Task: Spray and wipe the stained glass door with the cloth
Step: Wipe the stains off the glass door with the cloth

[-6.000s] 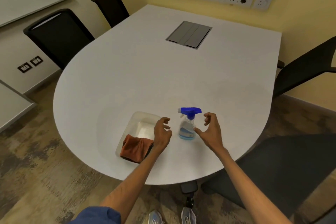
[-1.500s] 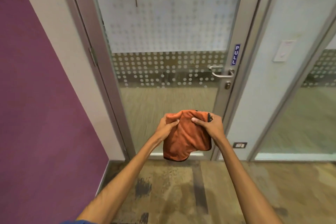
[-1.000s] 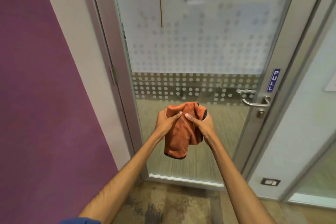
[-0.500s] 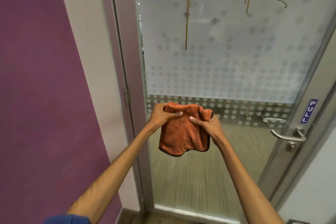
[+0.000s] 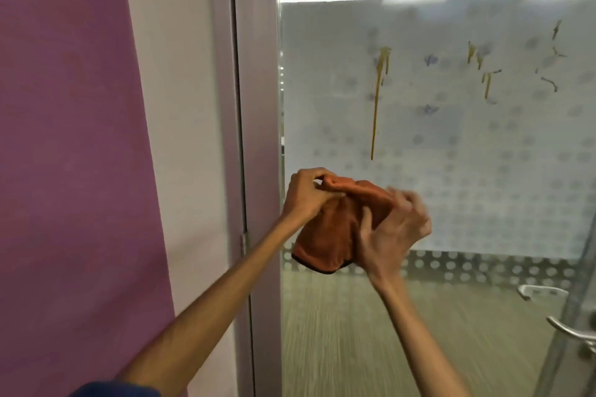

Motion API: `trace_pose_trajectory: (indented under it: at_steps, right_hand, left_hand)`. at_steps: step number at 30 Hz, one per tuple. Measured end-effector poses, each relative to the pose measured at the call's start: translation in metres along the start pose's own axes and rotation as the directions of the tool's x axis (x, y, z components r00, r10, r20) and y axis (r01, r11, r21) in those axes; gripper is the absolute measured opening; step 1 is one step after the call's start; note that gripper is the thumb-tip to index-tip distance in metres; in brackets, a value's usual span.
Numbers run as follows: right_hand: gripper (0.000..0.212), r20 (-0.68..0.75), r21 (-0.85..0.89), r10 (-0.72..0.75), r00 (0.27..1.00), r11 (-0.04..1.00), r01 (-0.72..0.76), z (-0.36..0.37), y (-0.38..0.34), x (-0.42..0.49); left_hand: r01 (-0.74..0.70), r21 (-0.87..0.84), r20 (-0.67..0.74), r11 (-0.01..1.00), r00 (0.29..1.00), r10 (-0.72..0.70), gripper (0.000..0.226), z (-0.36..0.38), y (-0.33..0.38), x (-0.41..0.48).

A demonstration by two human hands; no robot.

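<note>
An orange cloth with a dark hem hangs bunched in front of the glass door. My left hand pinches its top left edge. My right hand is blurred by motion, its fingers spread against the cloth's right side. The frosted, dotted glass carries yellow-brown drip stains and smaller marks above and to the right of the cloth. No spray bottle is in view.
A grey door frame stands left of the glass, with a purple wall beyond it. A metal door handle sits at the lower right. Carpeted floor shows through the clear lower glass.
The view has tilted up and shifted left, so the stains sit lower in frame. Both hands have risen with the cloth, and my right hand has loosened from a pinch to spread fingers.
</note>
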State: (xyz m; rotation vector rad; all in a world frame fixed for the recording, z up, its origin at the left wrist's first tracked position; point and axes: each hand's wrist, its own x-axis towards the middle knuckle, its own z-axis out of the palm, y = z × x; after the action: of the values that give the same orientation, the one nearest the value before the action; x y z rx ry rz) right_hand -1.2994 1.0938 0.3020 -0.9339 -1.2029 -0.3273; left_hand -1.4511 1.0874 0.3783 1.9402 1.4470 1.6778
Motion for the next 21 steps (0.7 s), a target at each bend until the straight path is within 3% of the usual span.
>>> trace_pose_trajectory:
  at_steps: [2,4,8,13,17,21]
  right_hand:
    - [0.042,-0.024,0.007,-0.244,0.969,0.970,0.244,0.020,-0.011,-0.011]
    - [0.039,0.107,-0.022,-0.335,0.936,0.940,0.340,0.042,-0.018,-0.019]
    - [0.063,0.326,-0.103,-0.249,0.912,0.950,0.296,0.081,-0.024,0.006]
    - [0.078,0.291,-0.102,-0.256,0.922,0.950,0.296,0.116,-0.025,0.065]
    - [0.073,0.368,-0.149,-0.201,0.908,0.951,0.271,0.128,-0.015,0.085]
    - [0.058,0.305,-0.041,-0.250,0.919,0.961,0.275,0.133,-0.008,0.098]
  left_hand:
    - [-0.037,0.005,-0.016,0.999,0.999,0.037,0.022,-0.001,0.014,0.024]
    - [-0.089,0.025,-0.040,0.996,0.995,0.090,0.021,-0.005,0.026,0.045]
    - [-0.167,0.005,-0.026,0.986,0.986,0.167,0.028,-0.019,0.046,0.076]
    - [-0.320,0.116,-0.064,0.940,0.942,0.328,0.037,-0.046,0.051,0.107]
    - [-0.386,0.296,-0.102,0.874,0.897,0.431,0.047,-0.060,0.025,0.119]
    - [-0.360,0.558,-0.153,0.748,0.841,0.519,0.047,-0.058,-0.014,0.132]
